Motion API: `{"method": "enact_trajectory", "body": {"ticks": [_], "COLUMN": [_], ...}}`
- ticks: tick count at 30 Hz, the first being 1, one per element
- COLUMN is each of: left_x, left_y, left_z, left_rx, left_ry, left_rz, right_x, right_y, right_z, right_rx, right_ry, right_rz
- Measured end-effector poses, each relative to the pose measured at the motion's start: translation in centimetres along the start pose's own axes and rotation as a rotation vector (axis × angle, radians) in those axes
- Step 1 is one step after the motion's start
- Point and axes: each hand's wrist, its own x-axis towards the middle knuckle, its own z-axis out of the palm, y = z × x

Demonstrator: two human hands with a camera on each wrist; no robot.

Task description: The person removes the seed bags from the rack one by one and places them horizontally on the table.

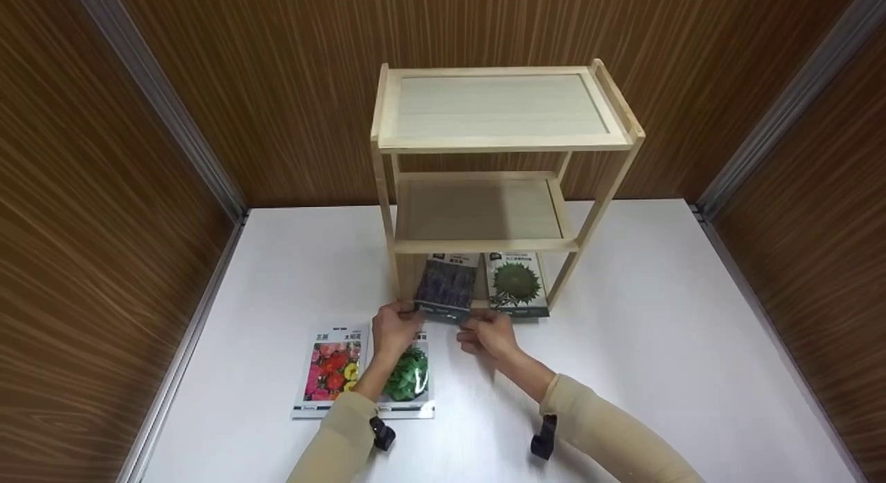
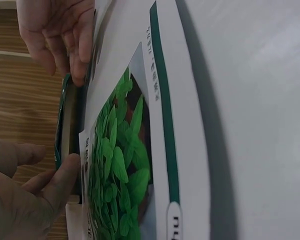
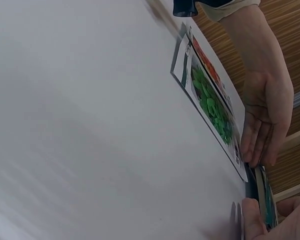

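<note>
Both hands [image 1: 396,330] [image 1: 490,334] grip a purple-flower packet [image 1: 448,286] beside a green-flower packet [image 1: 518,284] on the bottom shelf [image 1: 482,295] of a wooden rack [image 1: 502,108].

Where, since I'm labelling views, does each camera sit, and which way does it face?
Head: worn on the head, facing forward and down at the wooden rack; left grip, right grip and sleeves show.
Left wrist: on that wrist, looking over the leafy packet; both grips show.
Right wrist: on that wrist, looking across the table; both grips and the left forearm show.
Both wrist views share the leafy packet.
</note>
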Motion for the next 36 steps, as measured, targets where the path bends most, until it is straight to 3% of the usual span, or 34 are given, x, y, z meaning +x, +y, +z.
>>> {"method": "enact_trajectory", "body": {"ticks": [9, 27, 36], "left_x": [-0.3, -0.7, -0.6], "left_y": [-0.4, -0.9, -0.9], "left_z": [-0.1, -0.3, -0.4], "left_rx": [0.002, -0.143, -0.232], "left_ry": [0.0, -0.005, -0.014], "left_rz": [-0.001, -0.057, -0.074], "right_x": [0.1, 0.1, -0.6], "right_y": [-0.2, -0.1, -0.3], "right_z": [-0.2, -1.1, -2.0], "right_rx": [-0.036, -0.054, -0.06], "right_ry": [0.011, 0.008, -0.023], "right_rz": [-0.028, -0.037, -0.001]}}
